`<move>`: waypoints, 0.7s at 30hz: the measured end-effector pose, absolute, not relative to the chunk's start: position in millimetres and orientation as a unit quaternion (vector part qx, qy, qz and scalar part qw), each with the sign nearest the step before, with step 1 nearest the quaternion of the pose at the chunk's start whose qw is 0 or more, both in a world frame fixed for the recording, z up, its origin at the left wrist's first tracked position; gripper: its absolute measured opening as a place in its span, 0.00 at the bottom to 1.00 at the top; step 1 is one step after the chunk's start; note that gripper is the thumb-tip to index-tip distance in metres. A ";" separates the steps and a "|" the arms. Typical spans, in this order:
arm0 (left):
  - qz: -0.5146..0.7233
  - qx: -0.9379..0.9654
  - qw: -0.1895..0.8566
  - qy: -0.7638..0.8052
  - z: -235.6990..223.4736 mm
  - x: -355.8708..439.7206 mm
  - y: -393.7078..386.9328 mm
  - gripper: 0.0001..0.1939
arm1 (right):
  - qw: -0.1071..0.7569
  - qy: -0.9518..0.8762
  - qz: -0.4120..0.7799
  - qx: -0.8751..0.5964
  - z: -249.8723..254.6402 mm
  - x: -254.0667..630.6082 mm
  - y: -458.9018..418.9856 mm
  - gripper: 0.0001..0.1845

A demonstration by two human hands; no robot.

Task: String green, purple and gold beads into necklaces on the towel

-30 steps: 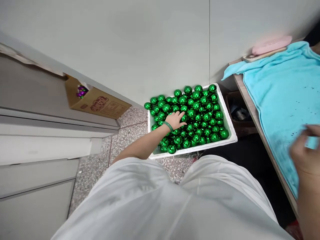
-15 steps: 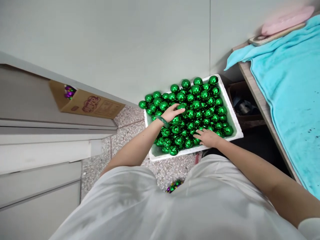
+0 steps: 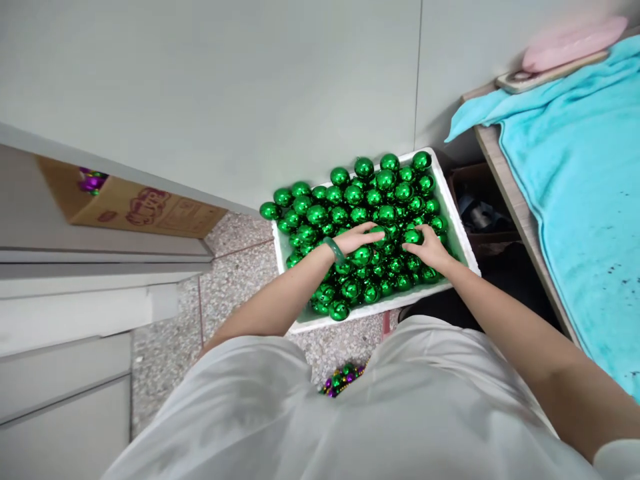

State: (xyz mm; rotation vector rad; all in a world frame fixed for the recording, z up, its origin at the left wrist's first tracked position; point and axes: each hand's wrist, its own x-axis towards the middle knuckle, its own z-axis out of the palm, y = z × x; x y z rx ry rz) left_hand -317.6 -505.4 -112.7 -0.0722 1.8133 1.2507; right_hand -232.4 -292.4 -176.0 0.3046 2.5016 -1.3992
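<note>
A white foam tray (image 3: pixel 463 248) on the floor is heaped with several shiny green balls (image 3: pixel 350 197). Both my hands reach down into the pile. My left hand (image 3: pixel 356 238), with a green bangle on the wrist, lies over the balls with fingers curled round one green ball. My right hand (image 3: pixel 427 247) rests just to its right, fingers bent over another green ball at the middle of the tray. The two hands are close together, almost touching.
A table edge with a turquoise towel (image 3: pixel 580 180) runs along the right, a pink thing (image 3: pixel 575 37) at its far end. A cardboard box (image 3: pixel 135 203) sits left on a grey ledge. Small purple and green beads (image 3: pixel 343 379) lie on the speckled floor near my lap.
My right hand came from the towel down into the tray, then moved up toward the middle. My left hand shifted right across the balls. The view tilted slightly left.
</note>
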 end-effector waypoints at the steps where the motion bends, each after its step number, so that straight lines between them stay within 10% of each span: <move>1: 0.500 -0.015 0.453 0.738 -114.4 -317.2 -504.5 0.29 | 0.107 0.870 -0.473 0.090 -167.4 -244.4 -290.7 0.31; 13: 0.250 0.131 0.464 0.839 -126.7 -328.8 -486.2 0.39 | 0.220 0.961 -0.122 -0.112 -101.3 -330.5 -319.9 0.24; 21: 0.114 0.166 0.513 0.835 -115.6 -335.9 -465.8 0.41 | 0.214 0.956 -0.068 -0.190 -119.0 -316.8 -313.0 0.38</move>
